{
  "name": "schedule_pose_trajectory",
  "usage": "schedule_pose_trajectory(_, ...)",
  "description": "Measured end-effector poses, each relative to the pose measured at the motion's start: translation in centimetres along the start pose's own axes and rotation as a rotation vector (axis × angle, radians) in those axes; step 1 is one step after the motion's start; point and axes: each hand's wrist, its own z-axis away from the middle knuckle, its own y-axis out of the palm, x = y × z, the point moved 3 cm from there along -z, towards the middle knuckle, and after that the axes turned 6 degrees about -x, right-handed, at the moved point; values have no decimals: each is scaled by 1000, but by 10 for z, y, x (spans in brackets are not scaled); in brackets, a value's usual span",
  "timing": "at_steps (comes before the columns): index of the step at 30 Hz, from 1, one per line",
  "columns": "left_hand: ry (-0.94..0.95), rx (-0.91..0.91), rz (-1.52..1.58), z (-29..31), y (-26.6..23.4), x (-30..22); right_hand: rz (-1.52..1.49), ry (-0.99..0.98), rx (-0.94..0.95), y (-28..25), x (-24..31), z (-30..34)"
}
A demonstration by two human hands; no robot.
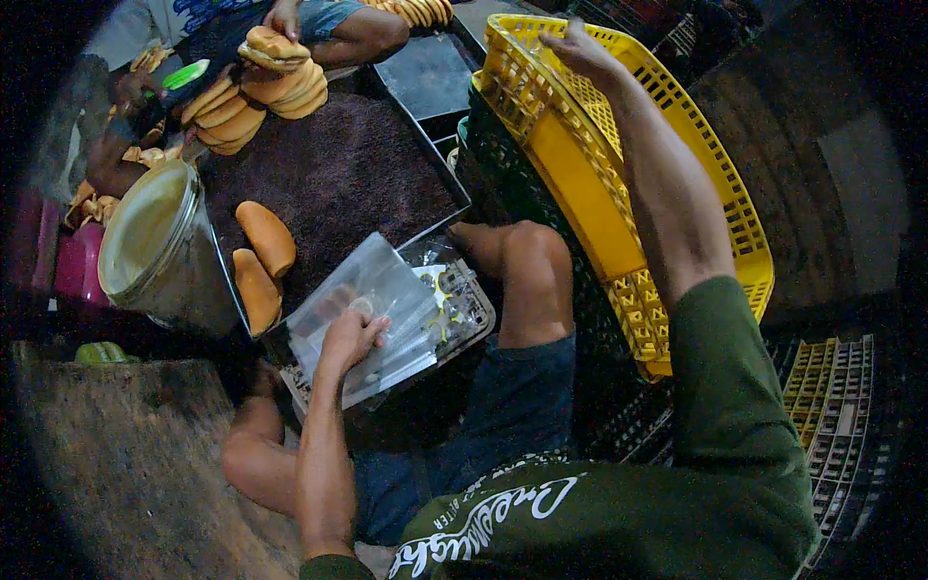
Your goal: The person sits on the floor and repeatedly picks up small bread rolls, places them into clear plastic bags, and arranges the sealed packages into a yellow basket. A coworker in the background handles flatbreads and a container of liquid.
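My left hand rests on a stack of clear plastic bags, its fingers curled and pinching at the top bag. The bags lie over a shallow grey tray between my knees. Stretched out to the far right, my right hand is over the far end of a yellow plastic crate, fingers apart and with nothing visible in it. Two long brown buns lie at the near left corner of a big metal tray of dark, grainy crumbs, just beyond my left hand.
Across the tray, another person's hand holds a bun above stacked filled buns. A large round tub stands left of the tray. Pale crates are at the lower right. Beside my left leg is a worn wooden board.
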Motion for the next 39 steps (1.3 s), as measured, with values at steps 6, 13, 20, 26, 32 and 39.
schedule_pose_trajectory(6, 106, -281, 507, 52, -40, -23, -136, -611, 636, 105, 221, 214)
schedule_pose_trajectory(13, 4, -138, 1467, 42, -47, -15, -1142, 279, 482, 126, 219, 289)
schedule_pose_trajectory(20, 188, -1036, 1301, 56, -122, 1, -1240, 544, 456, 142, 223, 314)
schedule_pose_trajectory(26, 87, -1671, 928, 88, -183, 26, -653, -86, 52, 255, 228, 275)
schedule_pose_trajectory(32, 124, -1425, 1386, 84, -176, 52, -295, -272, -12, 322, 244, 266)
schedule_pose_trajectory(39, 310, -1356, 1263, 63, -174, 55, -259, -182, 335, 300, 219, 197)
